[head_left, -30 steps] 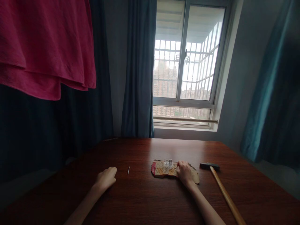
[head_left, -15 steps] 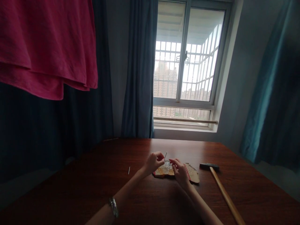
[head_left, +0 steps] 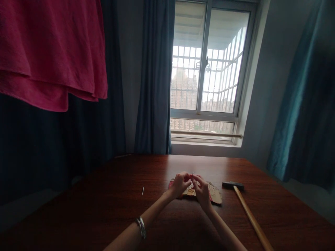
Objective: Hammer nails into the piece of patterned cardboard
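Over a perforated piece of cardboard (head_left: pixel 216 197), the fingertips of my two hands meet around a thin metal nail (head_left: pixel 193 173) that stands nearly upright. My left hand (head_left: pixel 181 183), with a silver bracelet (head_left: pixel 140 227) on its wrist, pinches it from the left. From the right, my right hand (head_left: pixel 201 186) closes its fingers on it too. The cardboard is dotted with small holes, has red patches, and carries a row of dark slanted marks along its far right edge. My hands cover its middle and the nail's lower end.
Right of the cardboard lies a hammer (head_left: pixel 248 205) with a dark head and a long wooden handle. A loose nail (head_left: pixel 142 190) rests to the left on the brown wooden table (head_left: pixel 104 209). Behind are a window and blue curtains (head_left: pixel 154 87); a pink cloth (head_left: pixel 52 52) hangs at upper left.
My left hand has moved right with the nail, up against my right hand's fingertips. The nail stands more upright than before. Hammer and loose nail stay put.
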Demonstrator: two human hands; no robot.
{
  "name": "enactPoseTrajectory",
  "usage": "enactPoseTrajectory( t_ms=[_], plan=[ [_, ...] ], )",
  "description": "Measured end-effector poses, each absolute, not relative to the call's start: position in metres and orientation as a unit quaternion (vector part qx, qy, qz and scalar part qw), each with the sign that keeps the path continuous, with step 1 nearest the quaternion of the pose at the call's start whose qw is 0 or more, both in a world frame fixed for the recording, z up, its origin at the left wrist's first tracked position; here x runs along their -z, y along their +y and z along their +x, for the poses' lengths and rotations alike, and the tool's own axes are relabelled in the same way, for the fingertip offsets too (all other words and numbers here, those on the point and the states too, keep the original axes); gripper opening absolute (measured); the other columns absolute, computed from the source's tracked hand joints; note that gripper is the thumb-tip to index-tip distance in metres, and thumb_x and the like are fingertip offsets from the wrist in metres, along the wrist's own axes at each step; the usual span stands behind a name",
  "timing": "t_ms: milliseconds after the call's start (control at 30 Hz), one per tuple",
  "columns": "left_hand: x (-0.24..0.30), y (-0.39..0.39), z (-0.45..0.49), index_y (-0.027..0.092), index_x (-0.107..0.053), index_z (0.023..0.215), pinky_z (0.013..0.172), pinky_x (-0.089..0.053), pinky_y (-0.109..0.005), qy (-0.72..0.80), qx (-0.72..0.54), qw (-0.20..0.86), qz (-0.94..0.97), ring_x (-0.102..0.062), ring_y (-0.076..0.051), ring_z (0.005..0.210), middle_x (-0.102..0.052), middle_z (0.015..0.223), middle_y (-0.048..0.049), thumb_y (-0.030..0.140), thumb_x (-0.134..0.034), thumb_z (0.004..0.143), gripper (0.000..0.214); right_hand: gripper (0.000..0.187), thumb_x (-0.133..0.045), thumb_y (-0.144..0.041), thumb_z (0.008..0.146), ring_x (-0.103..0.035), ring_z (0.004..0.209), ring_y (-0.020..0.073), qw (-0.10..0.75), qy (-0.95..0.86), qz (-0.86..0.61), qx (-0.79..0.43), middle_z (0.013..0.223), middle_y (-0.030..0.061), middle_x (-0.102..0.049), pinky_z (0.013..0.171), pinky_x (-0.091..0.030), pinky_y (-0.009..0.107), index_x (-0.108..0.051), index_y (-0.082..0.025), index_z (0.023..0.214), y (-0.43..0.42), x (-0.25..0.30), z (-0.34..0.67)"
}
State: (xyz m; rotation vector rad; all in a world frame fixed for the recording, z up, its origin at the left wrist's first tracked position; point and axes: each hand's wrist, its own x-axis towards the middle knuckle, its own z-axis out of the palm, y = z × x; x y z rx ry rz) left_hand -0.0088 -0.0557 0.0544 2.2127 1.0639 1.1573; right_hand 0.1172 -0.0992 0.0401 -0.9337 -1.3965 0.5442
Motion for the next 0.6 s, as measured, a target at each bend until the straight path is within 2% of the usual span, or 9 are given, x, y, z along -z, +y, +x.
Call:
enactPoseTrajectory(
  t_ms=[167, 333, 400, 500, 600],
  plan=[
    [-0.060, -0.055, -0.006, 0.015, -0.062, 0.072, 0.060, -0.039, -0.025, 0.350, -0.393, 0.190, 0.829, -0.051, -0.014, 0.061, -0.059, 0.067, -0.0041, 0.029, -0.051, 0.076, 0.018, 0.032, -0.049, -0.038, 0.081, -0.059, 0.078, 0.0187, 0.632, -0.602, -0.430, -0.231, 0.094, 0.0094, -0.063, 0.057, -0.048, 0.025, -0.066, -0.018, 0.098, -0.095, -0.039, 0.122],
    [-0.069, -0.034, -0.008, 0.017, -0.062, 0.082, 0.071, -0.042, -0.029, 0.328, -0.424, 0.182, 0.824, -0.054, -0.017, 0.073, -0.060, 0.083, -0.0061, 0.032, -0.056, 0.072, 0.019, 0.035, -0.049, -0.041, 0.080, -0.060, 0.079, 0.0206, 0.630, -0.584, -0.480, -0.177, 0.093, 0.0106, -0.066, 0.062, -0.048, 0.028, -0.067, -0.017, 0.098, -0.081, -0.028, 0.138],
    [-0.067, -0.016, -0.012, 0.016, -0.061, 0.083, 0.071, -0.043, -0.029, 0.353, -0.466, 0.228, 0.779, -0.055, -0.017, 0.073, -0.060, 0.082, -0.0066, 0.032, -0.054, 0.073, 0.020, 0.036, -0.049, -0.042, 0.079, -0.060, 0.082, 0.0220, 0.625, -0.570, -0.504, -0.176, 0.095, 0.0110, -0.067, 0.064, -0.048, 0.030, -0.067, -0.017, 0.096, -0.073, -0.022, 0.145],
    [-0.054, 0.014, -0.019, 0.012, -0.059, 0.085, 0.063, -0.046, -0.028, 0.403, -0.522, 0.361, 0.659, -0.057, -0.016, 0.069, -0.060, 0.075, -0.0065, 0.036, -0.049, 0.076, 0.028, 0.037, -0.048, -0.044, 0.078, -0.061, 0.084, 0.0235, 0.615, -0.563, -0.521, -0.180, 0.095, 0.0110, -0.068, 0.068, -0.049, 0.033, -0.067, -0.017, 0.095, -0.061, -0.014, 0.154],
    [-0.037, 0.034, -0.023, 0.011, -0.058, 0.084, 0.060, -0.047, -0.027, 0.410, -0.552, 0.445, 0.574, -0.058, -0.015, 0.065, -0.060, 0.071, -0.0056, 0.041, -0.050, 0.074, 0.033, 0.037, -0.047, -0.043, 0.078, -0.061, 0.083, 0.0233, 0.606, -0.569, -0.530, -0.170, 0.095, 0.0110, -0.068, 0.070, -0.049, 0.034, -0.067, -0.016, 0.095, -0.052, -0.007, 0.161]
  ],
)
